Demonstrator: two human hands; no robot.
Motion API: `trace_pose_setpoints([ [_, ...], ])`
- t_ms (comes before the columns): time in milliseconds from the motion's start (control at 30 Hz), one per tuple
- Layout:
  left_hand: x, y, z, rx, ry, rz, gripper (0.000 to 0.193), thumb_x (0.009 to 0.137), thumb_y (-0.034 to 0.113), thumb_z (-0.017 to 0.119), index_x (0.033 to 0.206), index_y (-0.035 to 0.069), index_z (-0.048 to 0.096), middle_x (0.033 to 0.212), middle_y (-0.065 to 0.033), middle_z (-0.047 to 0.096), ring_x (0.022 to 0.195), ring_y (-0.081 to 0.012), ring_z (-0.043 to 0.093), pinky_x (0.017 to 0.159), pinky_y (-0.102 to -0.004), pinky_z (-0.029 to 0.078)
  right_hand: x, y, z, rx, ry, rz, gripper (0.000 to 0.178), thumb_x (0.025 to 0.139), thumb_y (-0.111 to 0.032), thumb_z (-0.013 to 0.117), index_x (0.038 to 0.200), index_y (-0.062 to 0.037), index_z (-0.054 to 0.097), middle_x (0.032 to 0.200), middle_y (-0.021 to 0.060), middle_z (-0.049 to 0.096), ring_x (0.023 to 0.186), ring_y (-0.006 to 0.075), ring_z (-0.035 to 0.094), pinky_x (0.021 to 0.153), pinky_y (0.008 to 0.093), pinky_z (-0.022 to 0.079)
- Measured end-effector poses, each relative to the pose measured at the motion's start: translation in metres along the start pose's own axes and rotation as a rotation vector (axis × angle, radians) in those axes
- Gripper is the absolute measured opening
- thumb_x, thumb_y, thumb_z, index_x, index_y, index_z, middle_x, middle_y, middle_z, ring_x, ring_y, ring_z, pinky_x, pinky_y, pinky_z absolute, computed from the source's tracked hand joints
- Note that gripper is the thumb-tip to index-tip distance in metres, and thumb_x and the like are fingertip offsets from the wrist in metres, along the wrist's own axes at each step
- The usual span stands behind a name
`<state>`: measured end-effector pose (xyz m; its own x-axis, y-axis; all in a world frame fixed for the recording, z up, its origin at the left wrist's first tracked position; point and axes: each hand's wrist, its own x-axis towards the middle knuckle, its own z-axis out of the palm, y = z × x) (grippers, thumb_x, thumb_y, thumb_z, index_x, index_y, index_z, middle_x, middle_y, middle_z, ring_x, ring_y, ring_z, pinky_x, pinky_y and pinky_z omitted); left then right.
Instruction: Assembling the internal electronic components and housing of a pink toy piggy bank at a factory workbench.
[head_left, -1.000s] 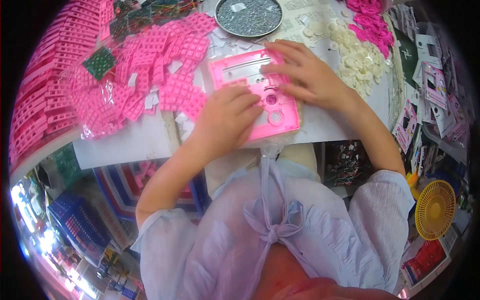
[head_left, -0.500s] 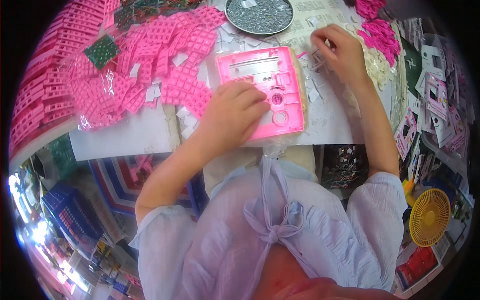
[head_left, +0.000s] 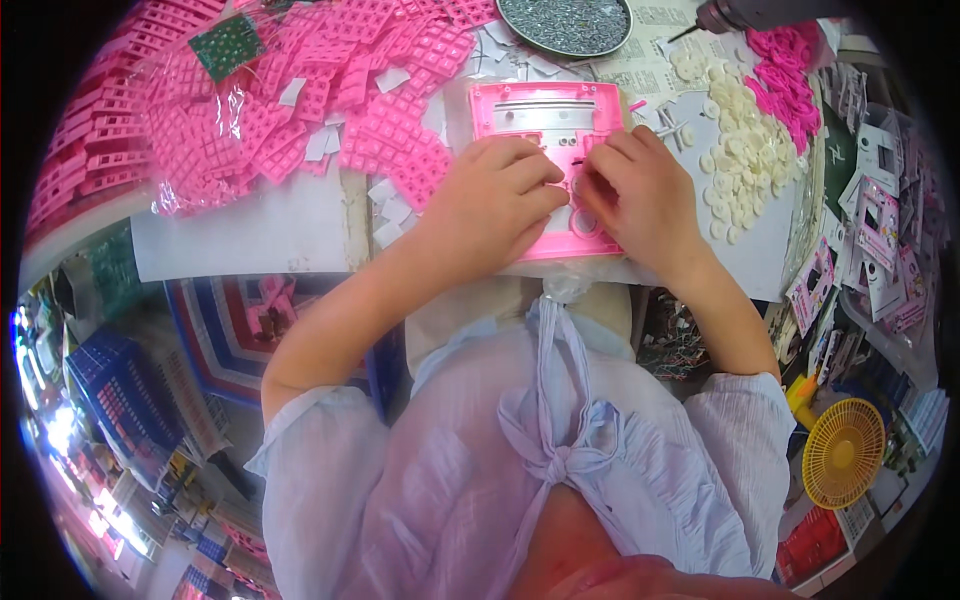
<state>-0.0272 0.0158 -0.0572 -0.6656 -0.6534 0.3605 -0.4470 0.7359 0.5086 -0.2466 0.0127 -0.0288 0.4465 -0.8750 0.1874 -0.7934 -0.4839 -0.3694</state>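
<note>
A pink plastic casing [head_left: 612,105], its inside facing up, lies in front of me near the table's front edge. It has a silvery strip across its far part and round openings toward the near right. My left hand [head_left: 500,205] rests over its left half, fingers curled and pressed onto it. On the right half, my right hand [head_left: 640,195] has its fingertips pinched together down inside the casing, close to the left fingertips. Whatever those right fingers hold is hidden or too small to make out.
Pink keypad-like pieces [head_left: 395,140] pile up at the left, with a green circuit board [head_left: 227,47] on top. A round tray [head_left: 565,25] of small metal parts stands at the back. Cream discs [head_left: 745,150], pink pieces [head_left: 785,85] and a power screwdriver [head_left: 730,15] are at the right.
My right hand has come from the small parts at the right down to the casing. My left hand stays on the casing. The view has shifted, and the power screwdriver now shows.
</note>
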Motion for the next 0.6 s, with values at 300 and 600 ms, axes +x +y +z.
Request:
trace_pose_setpoints([
  [300,0.007,0.003,-0.002,-0.063,-0.024,-0.075,0.024,0.080,0.013,0.074,0.102,0.009,0.069,0.109,-0.0056,0.067,0.109,-0.0312,0.060,0.097,-0.0453,0.047,-0.022,0.048,-0.026,0.234,0.156,0.240,0.010,0.080,-0.010,0.075,0.085,-0.0057,0.069,0.078,0.0052,0.062,0.073,0.0217,0.058,0.068,0.0347,0.047],
  [600,0.014,0.009,-0.002,-0.028,0.004,-0.101,0.027,0.078,0.013,0.076,0.104,0.008,0.067,0.106,-0.0077,0.066,0.108,-0.0317,0.060,0.094,-0.0451,0.047,-0.022,0.054,-0.024,-0.011,0.123,0.147,0.008,0.082,-0.008,0.071,0.088,-0.0059,0.069,0.090,0.0044,0.067,0.087,0.0259,0.060,0.075,0.0370,0.050],
])
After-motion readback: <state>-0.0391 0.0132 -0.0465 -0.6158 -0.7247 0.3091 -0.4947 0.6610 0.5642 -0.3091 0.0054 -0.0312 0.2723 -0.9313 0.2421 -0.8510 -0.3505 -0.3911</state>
